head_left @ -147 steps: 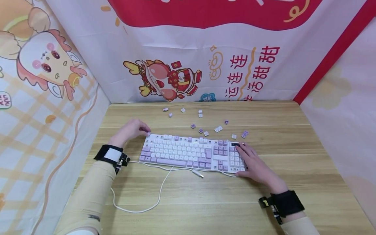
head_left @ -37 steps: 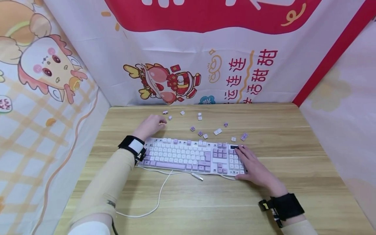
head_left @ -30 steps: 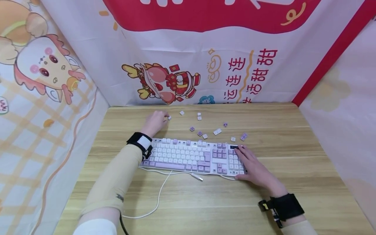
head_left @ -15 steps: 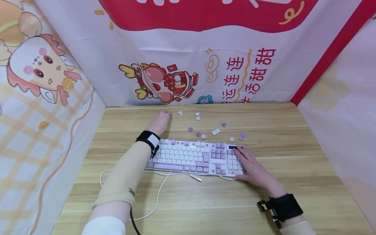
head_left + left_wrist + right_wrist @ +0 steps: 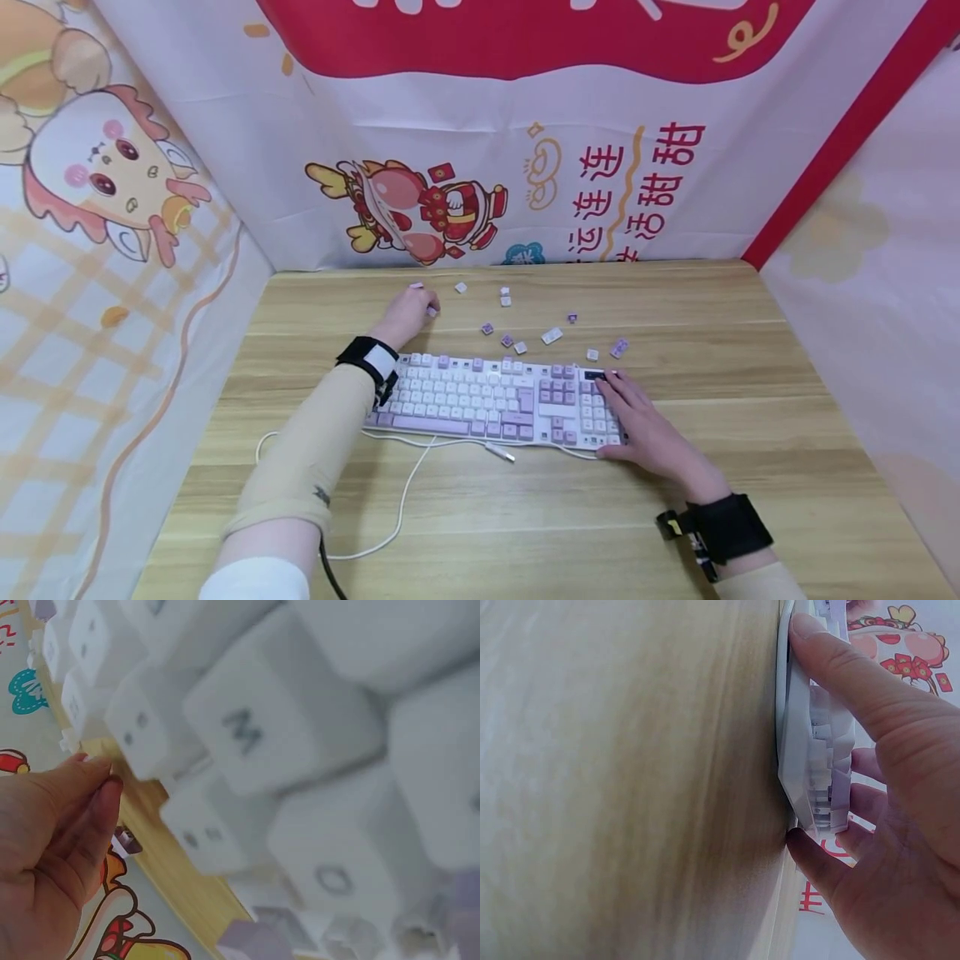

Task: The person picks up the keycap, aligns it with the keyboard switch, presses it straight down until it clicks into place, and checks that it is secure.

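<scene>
Many white keycaps (image 5: 448, 400) in the keyboard (image 5: 557, 411)

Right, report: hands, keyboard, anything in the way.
Left hand pinching a small key. Right hand gripping keyboard's right end. Possible obstacles: cable along near edge, loose keys beyond.

Behind the left hand (image 5: 408, 317) come a black strap (image 5: 356, 354) with 1 white patch (image 5: 380, 360), a beige sleeve (image 5: 311, 442) bearing 1 dark mark (image 5: 322, 496), a white cuff (image 5: 257, 578) and a black cable (image 5: 328, 567). Behind the right hand (image 5: 651, 427): another strap (image 5: 729, 530), another sleeve (image 5: 761, 583).
</scene>
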A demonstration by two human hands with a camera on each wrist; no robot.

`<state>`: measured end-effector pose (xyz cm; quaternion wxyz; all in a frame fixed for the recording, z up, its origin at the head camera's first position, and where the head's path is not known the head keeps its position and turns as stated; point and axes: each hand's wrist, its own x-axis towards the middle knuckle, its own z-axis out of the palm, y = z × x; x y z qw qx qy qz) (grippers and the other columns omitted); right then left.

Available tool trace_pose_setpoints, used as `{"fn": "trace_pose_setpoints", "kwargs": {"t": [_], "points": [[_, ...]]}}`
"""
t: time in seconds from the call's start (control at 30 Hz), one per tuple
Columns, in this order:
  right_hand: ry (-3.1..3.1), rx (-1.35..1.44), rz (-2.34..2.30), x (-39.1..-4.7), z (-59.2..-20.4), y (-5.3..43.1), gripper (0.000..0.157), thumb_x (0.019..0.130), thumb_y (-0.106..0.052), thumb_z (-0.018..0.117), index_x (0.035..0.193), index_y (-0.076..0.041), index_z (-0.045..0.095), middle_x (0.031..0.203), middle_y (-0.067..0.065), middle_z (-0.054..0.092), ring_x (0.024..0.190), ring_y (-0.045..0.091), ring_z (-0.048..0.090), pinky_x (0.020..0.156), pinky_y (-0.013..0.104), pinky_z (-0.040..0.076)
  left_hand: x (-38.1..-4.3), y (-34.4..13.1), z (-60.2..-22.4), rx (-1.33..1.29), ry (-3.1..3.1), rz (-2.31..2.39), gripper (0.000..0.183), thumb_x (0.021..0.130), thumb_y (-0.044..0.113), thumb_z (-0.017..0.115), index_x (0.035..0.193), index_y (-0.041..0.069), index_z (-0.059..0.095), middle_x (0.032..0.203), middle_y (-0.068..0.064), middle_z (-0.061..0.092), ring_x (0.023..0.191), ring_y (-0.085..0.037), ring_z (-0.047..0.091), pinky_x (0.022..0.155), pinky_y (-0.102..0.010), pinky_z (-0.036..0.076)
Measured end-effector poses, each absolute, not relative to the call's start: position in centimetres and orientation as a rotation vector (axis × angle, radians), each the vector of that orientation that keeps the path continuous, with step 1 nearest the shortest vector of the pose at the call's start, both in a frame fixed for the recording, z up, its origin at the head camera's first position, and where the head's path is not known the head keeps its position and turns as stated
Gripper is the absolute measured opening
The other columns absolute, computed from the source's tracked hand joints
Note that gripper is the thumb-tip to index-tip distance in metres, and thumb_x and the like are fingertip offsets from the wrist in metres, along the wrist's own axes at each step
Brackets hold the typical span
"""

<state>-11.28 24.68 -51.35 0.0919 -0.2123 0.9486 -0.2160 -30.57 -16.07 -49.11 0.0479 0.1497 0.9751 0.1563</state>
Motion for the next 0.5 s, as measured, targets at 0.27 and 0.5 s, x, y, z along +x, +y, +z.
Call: {"fn": "trace_pose_setpoints", "kwargs": {"t": [0.27, 0.5], "points": [[2.816, -0.633, -0.638, -11.3, -51.5, 24.7, 0.106, 0.078, -0.038, 0.083, 0.158, -0.004, 0.023, 0.166, 0.022, 0.016, 0.152, 0.045, 0.014, 0.12, 0.061, 0.026, -29.6, -17.3, -48.1, 0.495, 2.891, 0.639, 0.017, 0.096, 0.009, 0.065, 0.113, 0.01, 0.069, 0.114, -0.009, 0.07, 0.109, -0.026, 0.065, 0.099, -0.042, 0.053], [2.827, -0.649, -0.647, -11.2, -51.4, 24.6, 0.105, 0.078, -0.039, 0.083, 0.157, -0.003, 0.024, 0.165, 0.023, 0.018, 0.151, 0.047, 0.015, 0.119, 0.062, 0.026, -28.7, -17.8, -47.3, 0.512, 2.836, 0.747, 0.021, 0.097, 0.014, 0.065, 0.118, 0.012, 0.067, 0.112, -0.006, 0.069, 0.105, -0.023, 0.064, 0.091, -0.04, 0.054]]}}
